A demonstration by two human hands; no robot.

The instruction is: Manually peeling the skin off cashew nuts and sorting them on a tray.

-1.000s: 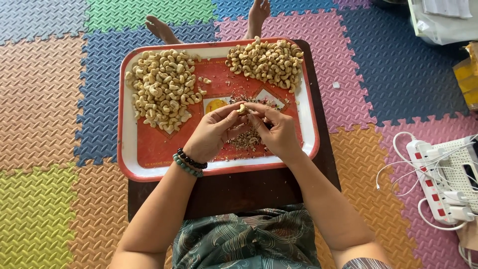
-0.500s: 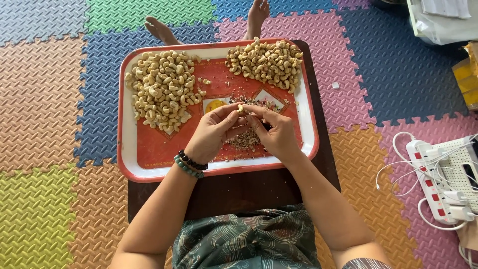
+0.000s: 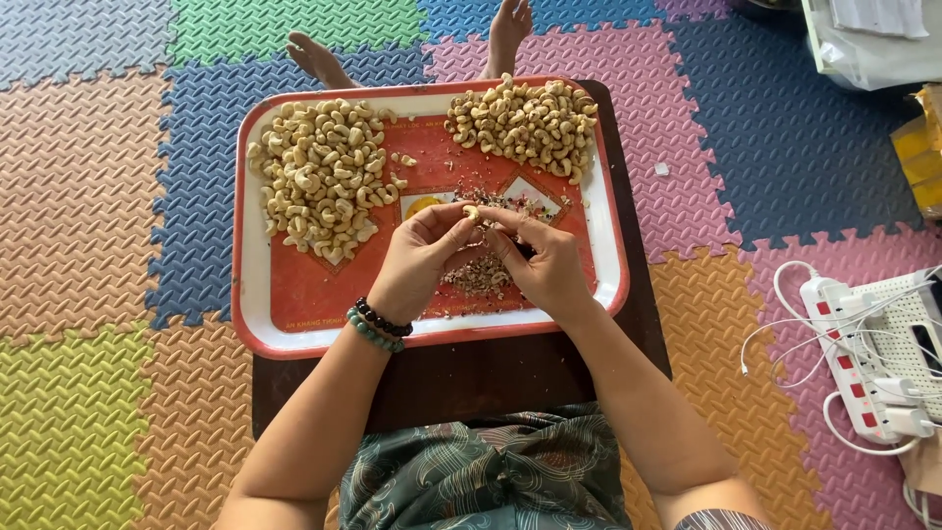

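A red and white tray [image 3: 294,294] rests on a dark low table [image 3: 471,378]. One pale cashew nut [image 3: 472,212] is pinched between the fingertips of my left hand [image 3: 417,260] and my right hand [image 3: 545,265], above the tray's middle. Under my hands lies a small heap of brown skin flakes [image 3: 478,277]. A big pile of pale cashews [image 3: 319,177] fills the tray's far left. A second pile of browner cashews [image 3: 525,120] sits at the far right. My left wrist wears two bead bracelets.
Coloured foam floor mats [image 3: 98,196] surround the table. Two bare feet [image 3: 319,57] show beyond the tray. A white power strip with cables [image 3: 859,358] lies on the floor at the right. Bags stand at the top right corner.
My fingers have shifted slightly on the nut, and both hands have edged a little toward me. The piles have not moved.
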